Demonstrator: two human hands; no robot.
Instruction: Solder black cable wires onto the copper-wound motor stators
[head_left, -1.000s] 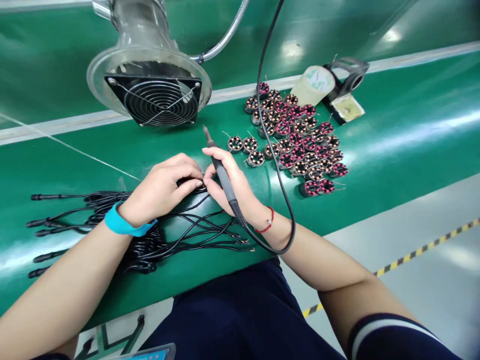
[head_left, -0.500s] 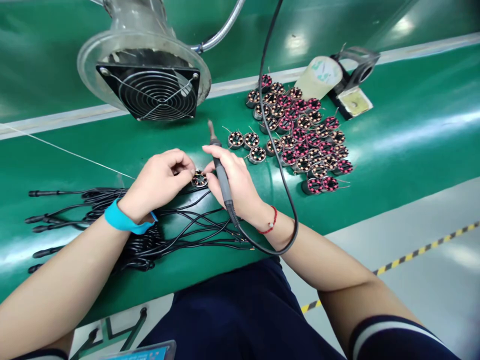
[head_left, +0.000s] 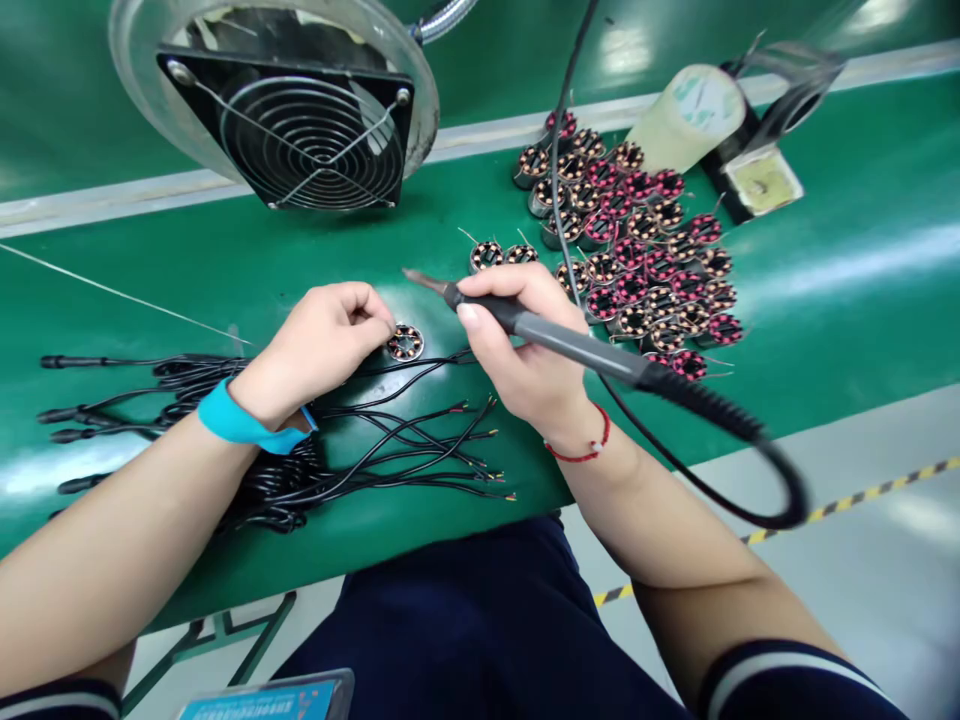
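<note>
My left hand (head_left: 319, 335), with a blue band at its wrist, is closed in a pinch at the left edge of a motor stator (head_left: 406, 343), a small ring of copper windings. Whether a thin wire also lies between those fingertips I cannot tell. In my right hand (head_left: 529, 345) is a soldering iron (head_left: 555, 332), gripped like a pen. Its bare tip points left, above the stator and apart from it. Black cables (head_left: 277, 480) lie bundled below my left hand, their stripped coloured ends spread toward the right.
Many more stators (head_left: 645, 240) stand grouped at the right, a few nearer my right hand. Behind them are a tape roll (head_left: 694, 115) and an iron stand with a sponge (head_left: 765, 185). A fan hood (head_left: 322, 140) hangs at upper left. The iron's cord (head_left: 559, 170) crosses the bench (head_left: 817, 300).
My right fingers have left the stator and moved right. The soldering iron has swung from pointing up to lying across my right hand, tip leftward. My left hand keeps its pinch at the stator.
</note>
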